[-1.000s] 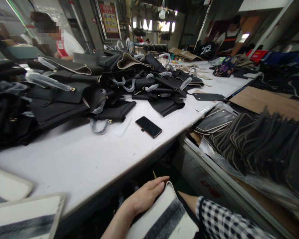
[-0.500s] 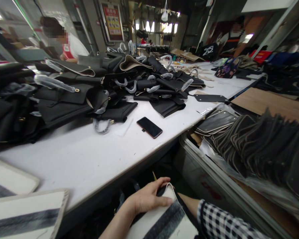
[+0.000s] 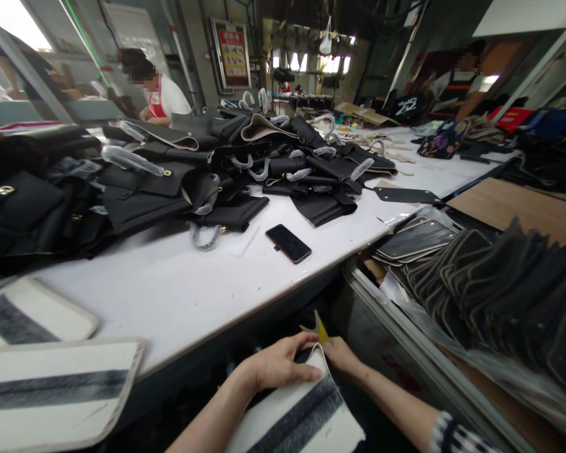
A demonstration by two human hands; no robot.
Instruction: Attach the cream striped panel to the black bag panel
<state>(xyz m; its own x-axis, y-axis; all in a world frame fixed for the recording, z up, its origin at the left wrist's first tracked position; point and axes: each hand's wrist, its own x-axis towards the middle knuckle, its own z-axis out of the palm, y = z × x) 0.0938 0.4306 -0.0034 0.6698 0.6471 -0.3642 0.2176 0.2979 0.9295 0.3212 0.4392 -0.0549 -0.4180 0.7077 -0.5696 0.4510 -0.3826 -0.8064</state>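
Note:
Below the table edge, my left hand [image 3: 278,365] grips the top corner of a white panel with a grey stripe [image 3: 302,418]; its thumb lies on the white face. My right hand [image 3: 342,353] comes in from the right and pinches the same corner from behind, next to a small yellow tool [image 3: 319,323] that sticks up there. Whether my right hand holds that tool I cannot tell.
Two similar striped panels [image 3: 51,390] lie on the white table [image 3: 170,296] at left. A phone [image 3: 288,243] lies mid-table before a heap of black bags [image 3: 179,182]. A bin of dark panels [image 3: 490,283] stands right. Two people work at the back.
My right hand has come forward to the panel's top corner, where before only its sleeve showed. The yellow tool now stands higher. The view has tilted up a little.

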